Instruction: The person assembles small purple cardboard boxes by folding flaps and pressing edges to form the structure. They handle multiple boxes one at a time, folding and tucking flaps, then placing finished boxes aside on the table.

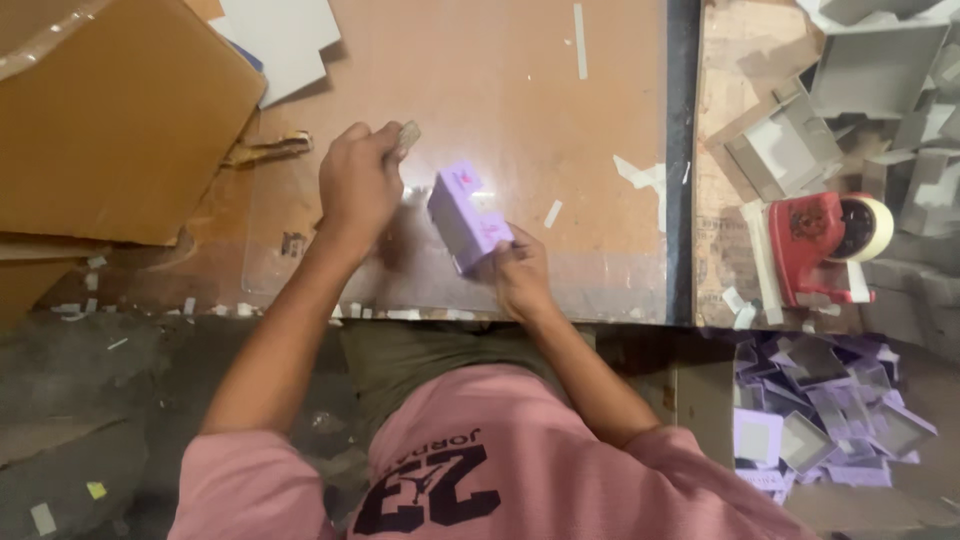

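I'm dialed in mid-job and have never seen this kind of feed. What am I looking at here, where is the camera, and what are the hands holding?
There is no machine here: the one picture comes from a camera worn on a person's head, looking down at their own two bare hands over a brown work table. The right hand holds a small lilac box by its near end, tilted on the table. The left hand is closed on a small greyish piece; I cannot tell what it is. Sheets of brown cardboard lie at the left. To the right stand a red tape dispenser and a heap of grey folded boxes. Lower right, a bin holds more lilac boxes. Bits of tape dot the table.
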